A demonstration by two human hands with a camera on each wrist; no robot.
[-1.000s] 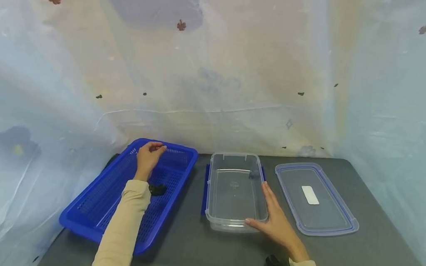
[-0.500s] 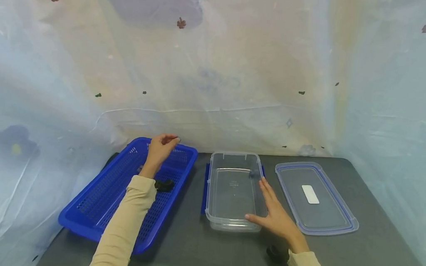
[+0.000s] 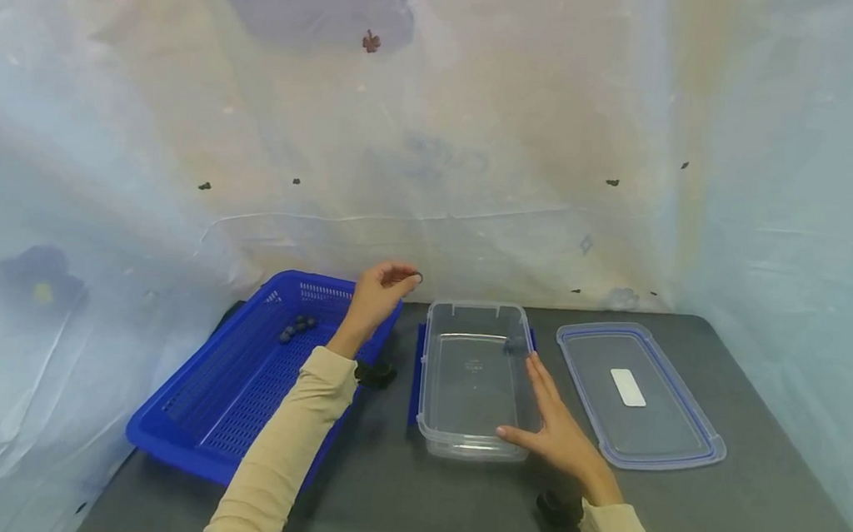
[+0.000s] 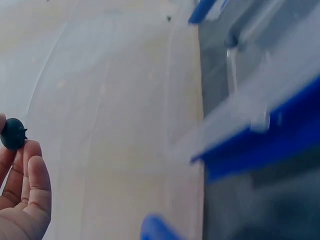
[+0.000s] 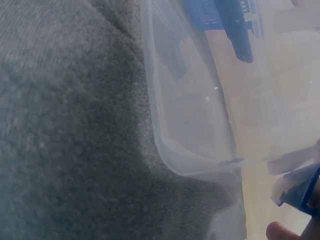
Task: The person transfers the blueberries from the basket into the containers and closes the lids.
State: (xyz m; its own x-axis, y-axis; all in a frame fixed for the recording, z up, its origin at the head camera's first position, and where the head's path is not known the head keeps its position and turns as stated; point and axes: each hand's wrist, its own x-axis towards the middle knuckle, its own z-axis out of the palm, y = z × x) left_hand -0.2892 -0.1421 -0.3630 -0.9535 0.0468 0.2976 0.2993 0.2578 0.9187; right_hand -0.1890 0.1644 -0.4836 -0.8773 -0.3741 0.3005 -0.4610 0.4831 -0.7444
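Note:
My left hand (image 3: 379, 300) is raised over the right back rim of the blue basket (image 3: 174, 457), pinching a dark blueberry (image 4: 13, 134) between thumb and fingers. In the left wrist view its small pointed crown faces away from the fingers. Several more blueberries (image 3: 295, 328) lie towards the back of the basket. To the right stands a clear plastic box (image 3: 465, 449) without its lid, a blueberry (image 3: 514, 346) in its far right part. My right hand (image 3: 559, 439) rests against the box's right side near the front corner, fingers straight and thumb at the front rim.
Right of the box lies its clear lid (image 3: 654, 430), with a blue seal and a white label (image 3: 627, 387). A blue side latch (image 3: 416, 374) sticks out on the box's left. Behind the grey table (image 3: 437, 509) hangs a patterned plastic sheet (image 3: 509, 172).
My left hand has moved up and right, from over the basket's middle to beyond its right rim, carrying the blueberry. The basket's berries now show. My right hand has barely shifted.

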